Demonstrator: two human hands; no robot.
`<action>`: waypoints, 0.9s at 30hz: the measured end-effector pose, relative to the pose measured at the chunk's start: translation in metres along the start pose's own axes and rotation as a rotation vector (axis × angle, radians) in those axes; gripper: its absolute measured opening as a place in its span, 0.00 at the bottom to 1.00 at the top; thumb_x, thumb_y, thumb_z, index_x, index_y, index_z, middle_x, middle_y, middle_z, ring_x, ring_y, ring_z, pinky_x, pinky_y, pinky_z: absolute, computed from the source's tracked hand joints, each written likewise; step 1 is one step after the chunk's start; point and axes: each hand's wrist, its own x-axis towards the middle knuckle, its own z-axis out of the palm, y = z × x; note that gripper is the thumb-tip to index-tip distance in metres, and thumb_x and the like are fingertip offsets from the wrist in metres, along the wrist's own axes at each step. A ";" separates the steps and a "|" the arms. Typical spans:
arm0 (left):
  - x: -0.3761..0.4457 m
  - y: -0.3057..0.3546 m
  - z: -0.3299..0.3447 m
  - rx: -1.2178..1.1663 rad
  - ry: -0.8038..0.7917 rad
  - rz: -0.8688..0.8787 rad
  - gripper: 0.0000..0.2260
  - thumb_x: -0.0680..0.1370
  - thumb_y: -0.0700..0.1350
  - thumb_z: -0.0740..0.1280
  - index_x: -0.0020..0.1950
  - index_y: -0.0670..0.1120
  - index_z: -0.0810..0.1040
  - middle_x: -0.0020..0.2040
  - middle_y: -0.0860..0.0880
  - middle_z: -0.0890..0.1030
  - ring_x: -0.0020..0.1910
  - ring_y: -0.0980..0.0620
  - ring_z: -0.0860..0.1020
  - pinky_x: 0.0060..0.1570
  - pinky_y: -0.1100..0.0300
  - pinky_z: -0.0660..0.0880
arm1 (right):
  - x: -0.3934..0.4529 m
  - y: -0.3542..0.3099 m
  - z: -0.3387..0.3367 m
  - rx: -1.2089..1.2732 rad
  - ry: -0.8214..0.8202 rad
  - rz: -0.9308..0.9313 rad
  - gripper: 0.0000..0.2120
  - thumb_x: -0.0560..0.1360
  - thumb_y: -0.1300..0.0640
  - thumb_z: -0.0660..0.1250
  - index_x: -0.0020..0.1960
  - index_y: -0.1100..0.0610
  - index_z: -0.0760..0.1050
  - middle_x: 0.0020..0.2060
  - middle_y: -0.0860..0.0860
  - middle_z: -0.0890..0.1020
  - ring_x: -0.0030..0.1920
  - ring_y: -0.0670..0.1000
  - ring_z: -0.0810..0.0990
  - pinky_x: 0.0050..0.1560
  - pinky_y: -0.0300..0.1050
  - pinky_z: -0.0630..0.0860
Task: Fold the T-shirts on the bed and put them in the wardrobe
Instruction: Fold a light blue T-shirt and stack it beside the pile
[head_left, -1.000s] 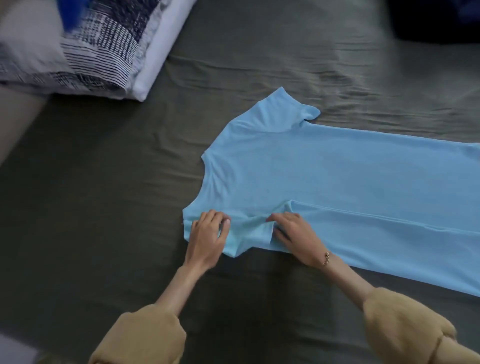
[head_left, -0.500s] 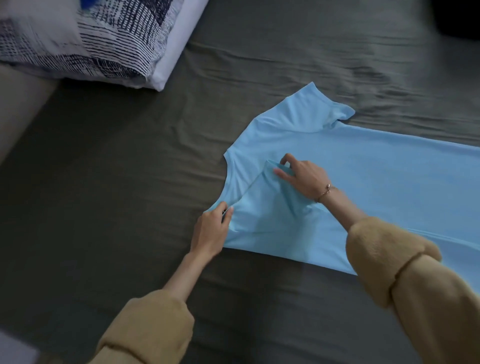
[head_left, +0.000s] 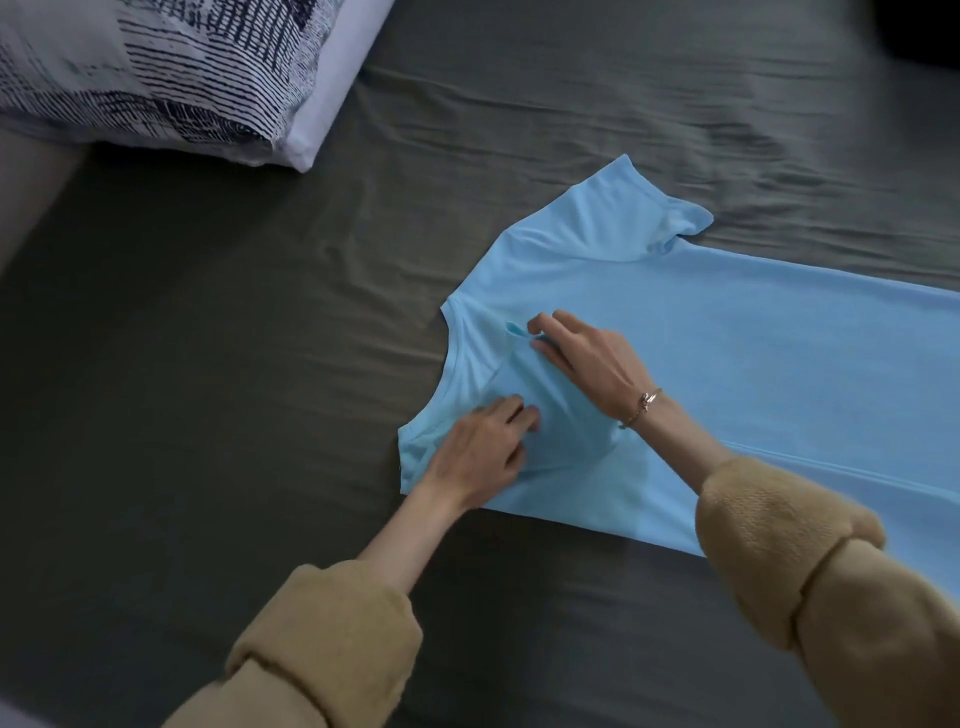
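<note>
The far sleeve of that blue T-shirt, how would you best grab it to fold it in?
Probably pinch the far sleeve at its free cuff corner, reaching over the T-shirt from the near side. It lies flat on the bed sheet and points away, so lifting that corner folds it inward.

Patterned pillow (head_left: 156, 78) at far left

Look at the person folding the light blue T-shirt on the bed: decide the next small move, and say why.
Probably lay the sleeve edge down and smooth it flat. The right hand pinches the near sleeve over the T-shirt body, its tip raised, while the left hand presses the fold near the shoulder.
</note>
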 end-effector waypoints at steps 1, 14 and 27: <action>0.003 0.003 0.002 -0.022 -0.024 0.009 0.08 0.72 0.38 0.62 0.50 0.43 0.76 0.46 0.48 0.76 0.40 0.48 0.76 0.36 0.55 0.73 | -0.001 -0.003 -0.001 -0.003 0.007 -0.026 0.18 0.80 0.47 0.51 0.56 0.58 0.73 0.46 0.53 0.77 0.34 0.61 0.77 0.30 0.46 0.71; 0.025 -0.008 -0.015 -0.823 0.027 -0.775 0.26 0.73 0.62 0.60 0.33 0.38 0.66 0.31 0.43 0.68 0.32 0.50 0.66 0.35 0.53 0.64 | -0.087 -0.020 0.008 -0.017 -0.162 -0.284 0.14 0.75 0.45 0.58 0.55 0.52 0.71 0.44 0.47 0.79 0.40 0.49 0.80 0.35 0.42 0.73; 0.025 0.023 -0.007 -0.115 0.119 -0.830 0.04 0.78 0.41 0.60 0.49 0.44 0.65 0.39 0.48 0.72 0.36 0.48 0.71 0.35 0.56 0.64 | -0.095 -0.003 0.013 -0.273 0.148 0.324 0.10 0.69 0.57 0.54 0.45 0.58 0.71 0.39 0.53 0.74 0.38 0.56 0.75 0.32 0.45 0.70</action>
